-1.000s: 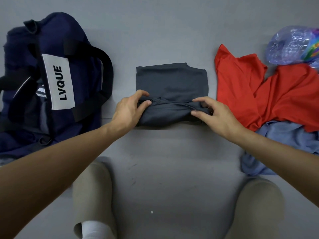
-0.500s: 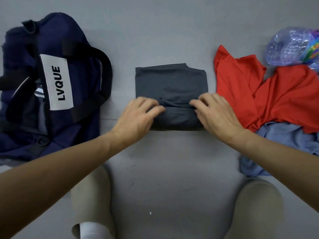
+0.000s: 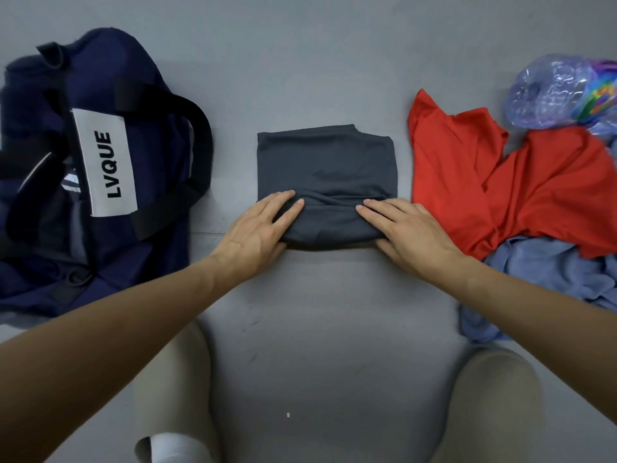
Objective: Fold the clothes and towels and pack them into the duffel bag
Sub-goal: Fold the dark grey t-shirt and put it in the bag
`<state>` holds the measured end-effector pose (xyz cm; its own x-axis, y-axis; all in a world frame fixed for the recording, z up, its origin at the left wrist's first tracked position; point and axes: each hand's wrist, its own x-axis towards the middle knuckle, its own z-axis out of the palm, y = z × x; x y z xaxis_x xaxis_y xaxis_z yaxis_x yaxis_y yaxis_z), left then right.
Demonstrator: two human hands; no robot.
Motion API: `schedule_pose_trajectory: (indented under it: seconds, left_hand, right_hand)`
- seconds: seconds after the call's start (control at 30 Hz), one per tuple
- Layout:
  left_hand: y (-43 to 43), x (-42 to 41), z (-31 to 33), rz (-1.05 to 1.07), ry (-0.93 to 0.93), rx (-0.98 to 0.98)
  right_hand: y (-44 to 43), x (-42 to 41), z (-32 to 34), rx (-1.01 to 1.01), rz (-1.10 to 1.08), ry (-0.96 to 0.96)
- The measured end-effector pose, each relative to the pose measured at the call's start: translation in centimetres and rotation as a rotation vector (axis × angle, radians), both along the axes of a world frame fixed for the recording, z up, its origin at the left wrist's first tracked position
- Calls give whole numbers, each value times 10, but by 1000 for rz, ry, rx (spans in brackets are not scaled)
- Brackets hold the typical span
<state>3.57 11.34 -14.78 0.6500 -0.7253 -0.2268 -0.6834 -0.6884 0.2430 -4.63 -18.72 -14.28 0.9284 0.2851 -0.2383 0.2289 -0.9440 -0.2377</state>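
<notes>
Grey floor point(image 3: 317, 45). Folded grey shirt point(image 3: 327, 162) mid-floor; navy bag point(image 3: 150, 162) left of shirt; red top point(image 3: 534, 195), blue towel point(image 3: 551, 272), plastic bottle point(image 3: 547, 91) right of shirt.

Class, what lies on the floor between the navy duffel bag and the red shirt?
In the head view, a part-folded dark grey garment lies between duffel bag and red shirt, the left hand and right hand pressing on its near fold.
</notes>
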Motion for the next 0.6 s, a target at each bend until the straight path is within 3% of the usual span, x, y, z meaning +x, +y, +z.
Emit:
schedule_pose_trajectory:
  seconds: [0.17, 0.3, 0.4, 0.5, 0.6]
  left_hand:
    - [-1, 7, 20, 223, 125, -195]
    - [-3, 21, 31, 425, 404, -166]
    - [0, 24, 28, 481, 482, -159]
    - [-2, 21, 20, 507, 432, -108]
    - [-4, 16, 17, 486, 223, -107]
  right_hand:
    - [3, 13, 18, 244, -282, 34]
    - [2, 11, 23, 324, -394, 142]
    - [2, 11, 19, 307, -403, 93]
    - [2, 10, 14, 138, -293, -57]
    - [-1, 5, 4, -42, 37, -298]
